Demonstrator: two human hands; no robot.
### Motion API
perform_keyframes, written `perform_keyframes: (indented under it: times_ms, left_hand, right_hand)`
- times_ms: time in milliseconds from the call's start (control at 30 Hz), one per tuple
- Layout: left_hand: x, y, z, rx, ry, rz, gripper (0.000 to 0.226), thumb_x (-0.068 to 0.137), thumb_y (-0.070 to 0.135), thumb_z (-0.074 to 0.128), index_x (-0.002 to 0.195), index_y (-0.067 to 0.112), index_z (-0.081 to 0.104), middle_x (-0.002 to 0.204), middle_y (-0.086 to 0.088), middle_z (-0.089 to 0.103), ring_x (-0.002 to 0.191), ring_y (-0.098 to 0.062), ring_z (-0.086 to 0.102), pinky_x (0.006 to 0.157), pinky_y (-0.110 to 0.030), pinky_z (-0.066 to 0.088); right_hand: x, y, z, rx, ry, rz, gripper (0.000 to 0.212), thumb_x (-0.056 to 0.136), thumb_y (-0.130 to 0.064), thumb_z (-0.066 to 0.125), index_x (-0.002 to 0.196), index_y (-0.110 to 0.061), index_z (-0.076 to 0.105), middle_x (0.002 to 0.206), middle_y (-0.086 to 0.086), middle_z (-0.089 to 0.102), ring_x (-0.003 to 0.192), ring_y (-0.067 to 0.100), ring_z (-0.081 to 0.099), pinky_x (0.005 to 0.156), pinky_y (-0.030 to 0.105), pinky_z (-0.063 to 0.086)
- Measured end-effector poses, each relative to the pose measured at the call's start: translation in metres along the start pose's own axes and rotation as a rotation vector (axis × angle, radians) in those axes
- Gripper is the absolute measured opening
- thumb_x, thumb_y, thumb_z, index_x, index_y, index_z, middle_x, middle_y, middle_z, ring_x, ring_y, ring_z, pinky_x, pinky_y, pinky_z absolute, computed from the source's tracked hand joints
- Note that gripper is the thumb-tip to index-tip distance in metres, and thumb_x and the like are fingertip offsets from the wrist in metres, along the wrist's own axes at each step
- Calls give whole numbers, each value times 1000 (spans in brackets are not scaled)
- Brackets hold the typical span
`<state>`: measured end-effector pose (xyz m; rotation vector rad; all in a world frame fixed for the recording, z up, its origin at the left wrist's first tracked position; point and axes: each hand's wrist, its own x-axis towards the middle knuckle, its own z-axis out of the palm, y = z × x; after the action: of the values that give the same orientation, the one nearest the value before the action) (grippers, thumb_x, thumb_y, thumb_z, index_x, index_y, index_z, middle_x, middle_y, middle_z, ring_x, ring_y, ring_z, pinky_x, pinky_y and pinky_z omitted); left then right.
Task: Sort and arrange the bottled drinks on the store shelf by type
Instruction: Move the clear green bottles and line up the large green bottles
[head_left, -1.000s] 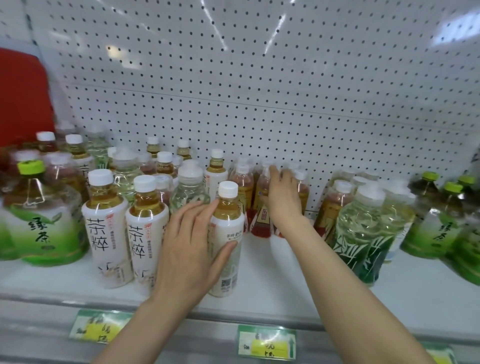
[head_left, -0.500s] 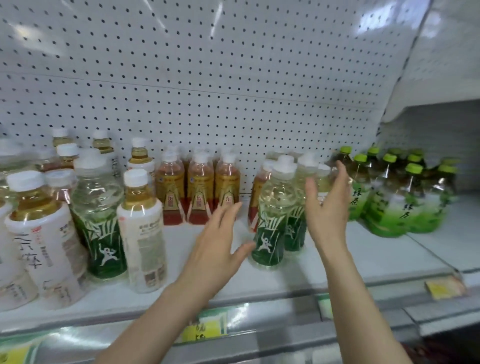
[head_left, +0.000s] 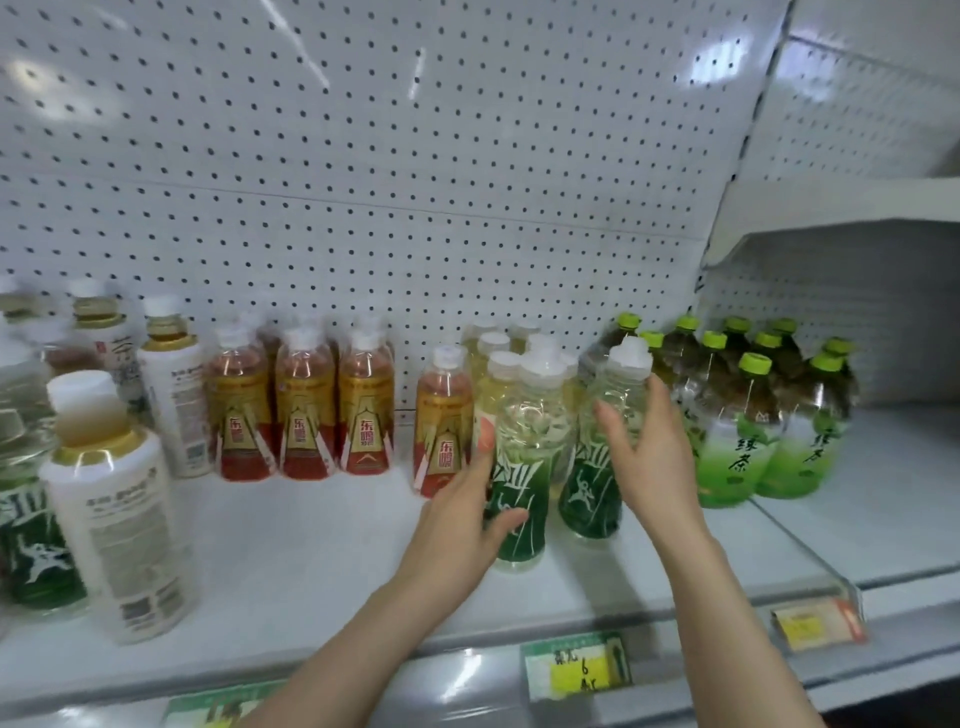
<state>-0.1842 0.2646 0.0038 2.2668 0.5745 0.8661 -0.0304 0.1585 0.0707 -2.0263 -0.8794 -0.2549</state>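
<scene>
**Both hands on the two front green-labelled bottles**

On my feed the left green-labelled bottle (head_left: 519, 467) stands upright near the front of the shelf (head_left: 311, 545), right of centre, holding clear liquid under a white cap. The left hand (head_left: 462, 519) grasps it low down: the thumb lies across the front of the green label, and I can see the fingers through the clear plastic on the far side. Just beside it stands the right green-labelled bottle (head_left: 605, 457), also upright. The right hand (head_left: 649, 457) is wrapped round its upper body from the right, thumb on the near side and fingers curled behind.

Directly behind this pair I see a cluster of pale yellow bottles (head_left: 493, 374) with white caps. Close on the left hand's side stands a single red-and-gold bottle (head_left: 444, 421), and further left, after a gap, a group of the same red-and-gold bottles (head_left: 306, 410). To the right of the right hand sit the lime-capped green tea bottles (head_left: 743, 415), packed together.

At the far left front is a tall white-labelled tea bottle (head_left: 111, 509), its back label facing me, with another green-labelled bottle (head_left: 31, 545) beside it at the frame edge. A white pegboard (head_left: 363, 182) backs the shelf, and a yellow price tag (head_left: 576, 667) hangs on the front rail below the hands.
</scene>
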Motion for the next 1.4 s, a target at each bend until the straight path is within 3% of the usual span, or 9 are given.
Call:
perform_keyframes:
  times_ms: [167,333,567,700,800,900,1033,1167,1400]
  left_hand:
    - [6,2,-2,88,-31,44,67,91,46,57,150,28,29,143,5,47,125,-11,48,104,-35,44]
    - [42,-10,-40,139,433,-24,65,90,38,62,145,15,37,145,-8,35,131,-15,34,112,-40,34]
    - [64,-16,-56,-8,241,-152,62,81,28,75,134,19,44,125,4,60,104,-7,54,86,-25,42]
    - [26,-21,-79,25,296,-135,68,79,32,77,137,25,44,122,8,64,106,-6,59,93,-30,50]
    - [-7,-25,-103,47,326,-137,68,72,39,78,133,32,46,113,13,67,101,-8,63,85,-28,53]
    - [-31,-29,-121,167,340,-132,70,74,41,75,137,35,43,123,16,61,109,-3,57,87,-15,45]
    - [-72,-40,-150,506,627,-41,66,80,25,73,140,18,46,138,-2,49,126,-17,44,106,-19,32]
    - [-103,-47,-173,651,935,88,53,79,10,70,129,13,52,127,-8,47,113,-26,47,103,-16,29]
    - [-118,-72,-196,494,806,-251,84,79,35,74,148,18,30,147,-4,41,134,-16,36,107,-27,31]
  right_hand:
    - [7,7,-9,27,-78,-32,77,96,-54,46,156,-16,15,161,6,23,147,24,24,117,46,25]
    - [1,9,-15,-68,90,-89,62,100,-48,42,151,-15,29,154,8,34,142,25,33,113,43,30]
    - [-11,-56,-1,-34,445,-529,31,98,-18,56,127,-6,56,122,12,54,114,26,47,96,33,38]
    - [-17,-101,38,0,267,-721,26,95,-15,58,120,-7,63,115,10,59,109,26,51,94,33,41]
    - [-25,-126,77,-39,-170,-602,45,96,-42,53,135,-20,52,125,4,57,118,23,51,99,38,43]
    - [-32,-141,101,77,-519,-507,54,89,-60,54,136,-38,41,113,-7,64,101,14,62,77,28,49]
    - [-33,-161,124,137,-467,-562,53,88,-58,59,133,-34,47,100,-7,64,95,18,62,74,31,45]
    - [-31,-191,167,158,-458,-566,63,90,-55,58,145,-28,42,144,2,42,128,25,47,98,38,40]
    - [-29,-226,218,119,-342,-642,60,94,-50,53,144,-18,44,138,9,44,125,26,45,94,36,40]
